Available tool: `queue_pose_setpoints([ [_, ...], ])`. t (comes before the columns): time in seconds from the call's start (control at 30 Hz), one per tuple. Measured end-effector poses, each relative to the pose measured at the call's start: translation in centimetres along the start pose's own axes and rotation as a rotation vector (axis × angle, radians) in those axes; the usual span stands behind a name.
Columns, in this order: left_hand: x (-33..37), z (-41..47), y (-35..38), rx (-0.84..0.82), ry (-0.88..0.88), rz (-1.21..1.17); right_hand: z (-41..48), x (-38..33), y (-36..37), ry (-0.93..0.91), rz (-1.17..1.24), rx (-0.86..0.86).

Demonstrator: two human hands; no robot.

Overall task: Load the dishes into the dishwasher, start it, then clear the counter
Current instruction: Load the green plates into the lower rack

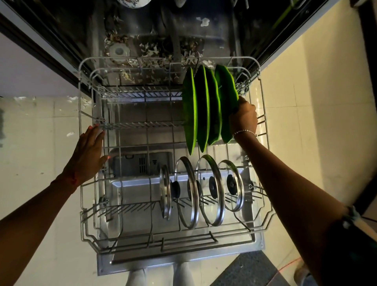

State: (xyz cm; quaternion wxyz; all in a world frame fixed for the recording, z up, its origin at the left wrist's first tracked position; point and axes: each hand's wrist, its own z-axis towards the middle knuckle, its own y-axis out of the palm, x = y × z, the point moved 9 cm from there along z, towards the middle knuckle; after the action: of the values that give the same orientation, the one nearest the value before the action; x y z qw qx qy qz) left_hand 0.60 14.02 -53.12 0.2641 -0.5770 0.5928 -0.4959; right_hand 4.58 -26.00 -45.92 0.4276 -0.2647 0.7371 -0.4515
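The dishwasher's lower wire rack (87,234) is pulled out over the open door. Several green plates (201,106) stand on edge in its far right rows. My right hand (242,118) grips the rightmost green plate (226,89) by its near edge. Several glass pot lids (212,189) with steel rims and black knobs stand upright in the near right tines. My left hand (87,155) rests flat with straight fingers against the rack's left side, holding nothing.
The dishwasher tub (155,40) behind the rack shows debris on its floor. A patterned bowl (133,2) sits in the upper rack at the top edge. Pale floor tiles lie on both sides, with a dark mat (248,271) and an orange cord (289,265) at lower right.
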Motion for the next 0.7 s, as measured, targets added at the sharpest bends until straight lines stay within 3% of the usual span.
queue_pose_setpoints([
  [0.4,0.4,-0.4,-0.7,0.019,0.004,-0.027,-0.7,0.2,2.2,-0.047,-0.019,-0.122],
  [0.7,0.4,-0.9,-0.8,0.020,-0.030,-0.102,-1.6,0.5,3.3,0.132,0.267,-0.317],
])
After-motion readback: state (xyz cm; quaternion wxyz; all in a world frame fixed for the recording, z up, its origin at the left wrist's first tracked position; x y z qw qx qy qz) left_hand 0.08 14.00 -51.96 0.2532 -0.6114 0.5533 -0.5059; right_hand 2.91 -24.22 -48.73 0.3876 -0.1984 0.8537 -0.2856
